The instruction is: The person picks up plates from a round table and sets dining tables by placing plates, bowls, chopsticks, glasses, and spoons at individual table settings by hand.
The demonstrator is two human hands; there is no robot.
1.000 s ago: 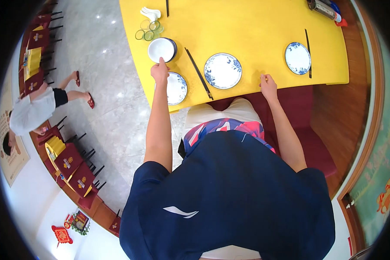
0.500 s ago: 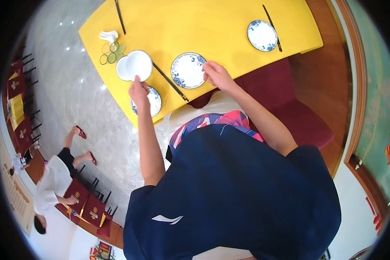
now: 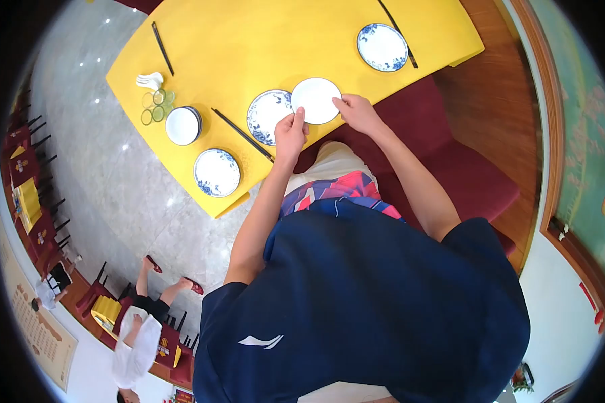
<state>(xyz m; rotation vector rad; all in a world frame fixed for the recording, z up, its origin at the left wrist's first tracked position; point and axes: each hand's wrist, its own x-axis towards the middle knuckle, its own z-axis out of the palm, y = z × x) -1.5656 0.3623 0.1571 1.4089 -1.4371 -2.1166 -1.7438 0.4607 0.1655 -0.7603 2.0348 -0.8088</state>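
A plain white bowl (image 3: 316, 101) is held between both hands, just above the table near its front edge. My left hand (image 3: 291, 136) pinches its left rim with the thumb on top. On the opposite side, the fingers of my right hand (image 3: 359, 113) grip the right rim. Beneath and left of the bowl lies a white plate with blue flowers (image 3: 265, 117), partly covered by bowl and left hand. Black chopsticks (image 3: 238, 132) rest diagonally left of that plate. A stack of white bowls (image 3: 183, 125) stands farther left.
The yellow tablecloth (image 3: 262, 40) also carries several green-tinted glasses (image 3: 156, 107), white spoons (image 3: 150, 80), a left plate (image 3: 216, 172) and a right plate (image 3: 382, 47). A dark red seat (image 3: 437, 154) adjoins the table. Another person (image 3: 138, 339) is at the lower left.
My left hand has carried the bowl rightwards from the stack to the middle plate. My right hand has shifted right and now grips the bowl's other side. The view has turned slightly.
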